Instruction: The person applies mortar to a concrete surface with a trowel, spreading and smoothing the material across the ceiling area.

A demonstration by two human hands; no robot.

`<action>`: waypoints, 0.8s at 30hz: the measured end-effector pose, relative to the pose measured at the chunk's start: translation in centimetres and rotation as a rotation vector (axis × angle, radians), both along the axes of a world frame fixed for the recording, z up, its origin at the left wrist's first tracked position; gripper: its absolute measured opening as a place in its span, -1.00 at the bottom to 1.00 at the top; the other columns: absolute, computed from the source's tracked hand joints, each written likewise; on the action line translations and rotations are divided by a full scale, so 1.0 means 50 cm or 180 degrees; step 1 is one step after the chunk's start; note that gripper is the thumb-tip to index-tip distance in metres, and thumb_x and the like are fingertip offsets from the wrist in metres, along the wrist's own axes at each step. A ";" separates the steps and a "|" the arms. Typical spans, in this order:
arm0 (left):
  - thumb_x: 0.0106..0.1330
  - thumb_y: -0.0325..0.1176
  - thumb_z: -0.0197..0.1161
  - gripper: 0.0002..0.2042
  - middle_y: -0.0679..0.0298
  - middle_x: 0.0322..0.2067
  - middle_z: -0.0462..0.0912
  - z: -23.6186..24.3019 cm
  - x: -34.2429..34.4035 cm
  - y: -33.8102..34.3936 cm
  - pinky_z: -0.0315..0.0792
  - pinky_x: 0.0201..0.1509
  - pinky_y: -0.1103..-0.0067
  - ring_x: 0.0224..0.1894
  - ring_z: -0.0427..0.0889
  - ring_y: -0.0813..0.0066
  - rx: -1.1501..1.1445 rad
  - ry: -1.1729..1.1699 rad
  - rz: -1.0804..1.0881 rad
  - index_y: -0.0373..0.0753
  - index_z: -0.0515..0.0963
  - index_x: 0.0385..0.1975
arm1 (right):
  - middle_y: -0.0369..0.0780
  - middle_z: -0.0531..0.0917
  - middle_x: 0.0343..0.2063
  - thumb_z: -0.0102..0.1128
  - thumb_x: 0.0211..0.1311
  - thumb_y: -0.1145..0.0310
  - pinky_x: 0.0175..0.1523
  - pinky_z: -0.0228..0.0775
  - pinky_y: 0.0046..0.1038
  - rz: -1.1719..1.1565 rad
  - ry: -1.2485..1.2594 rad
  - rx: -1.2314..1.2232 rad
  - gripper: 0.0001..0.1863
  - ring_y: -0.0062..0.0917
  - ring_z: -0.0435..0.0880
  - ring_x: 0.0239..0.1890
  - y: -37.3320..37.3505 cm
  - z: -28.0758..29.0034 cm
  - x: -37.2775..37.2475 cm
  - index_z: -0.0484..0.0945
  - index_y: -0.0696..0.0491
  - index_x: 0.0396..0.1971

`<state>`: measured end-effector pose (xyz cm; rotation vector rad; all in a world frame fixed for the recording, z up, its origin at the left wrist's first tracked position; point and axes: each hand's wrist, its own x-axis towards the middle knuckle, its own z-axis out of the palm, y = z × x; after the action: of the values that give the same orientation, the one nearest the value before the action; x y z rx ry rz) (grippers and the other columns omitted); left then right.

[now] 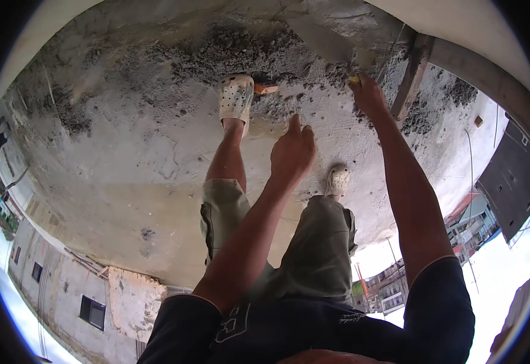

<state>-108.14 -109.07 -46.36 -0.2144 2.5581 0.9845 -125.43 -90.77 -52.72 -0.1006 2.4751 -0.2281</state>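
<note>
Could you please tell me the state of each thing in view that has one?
Right hand: closed around the yellow item.
Yellow item: gripped, mostly hidden.
Left hand: fingers partly curled, nothing visible in it.
Dark grey mix: lumpy, unevenly spread.
Orange piece: lying beside the left clog.
Left clog: worn.
Right clog: worn.

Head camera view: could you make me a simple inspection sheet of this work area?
Surface: rough, stained grey floor.
Job's things: yellow handle, its far end unclear; dark crumbly material spread on the floor.
Clutter: orange piece beside the left shoe; small brownish block at right.
Hands: right hand grips the handle; left hand partly curled, nothing held visible.
Cables: thin lines at right; cannot tell whether cables.
Surroundings: weathered building at left; dark panel at right.
</note>
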 end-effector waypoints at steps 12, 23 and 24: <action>0.38 -0.25 -0.05 -0.57 0.17 -0.57 0.53 0.030 0.009 0.085 0.41 -0.44 0.52 -0.57 0.54 0.46 0.1146 -0.0888 0.1300 -0.31 0.28 0.19 | 0.00 0.58 -0.02 -0.05 0.28 -0.02 0.13 0.36 -0.16 0.0502 0.0028 0.0328 -0.46 -0.13 0.55 0.05 -0.032 -0.234 -0.189 0.41 0.03 0.11; 0.40 -0.11 -0.13 -0.56 -0.05 -0.62 0.57 0.107 -0.094 0.007 0.45 -0.28 0.18 -0.42 0.62 -0.06 0.1509 -0.1601 0.1574 -0.33 0.32 0.09 | 0.13 0.62 -0.24 -0.07 0.24 -0.10 -0.06 0.44 -0.05 -0.1072 0.0431 0.0364 -0.44 0.03 0.61 -0.13 0.111 -0.281 -0.088 0.54 0.09 -0.08; 0.39 -0.14 -0.13 -0.60 -0.12 -0.54 0.60 0.110 -0.102 -0.001 0.43 -0.23 0.09 -0.39 0.61 -0.15 0.1672 -0.1873 0.1437 -0.32 0.34 0.05 | 0.13 0.62 -0.27 -0.07 0.25 -0.08 -0.08 0.44 -0.05 -0.0846 0.0465 0.0291 -0.47 0.02 0.61 -0.16 0.100 -0.266 -0.053 0.55 0.08 -0.10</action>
<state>-113.26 -109.14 -40.88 -0.8134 1.6845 1.4521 -128.07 -85.76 -66.04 0.2608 2.6368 -0.2264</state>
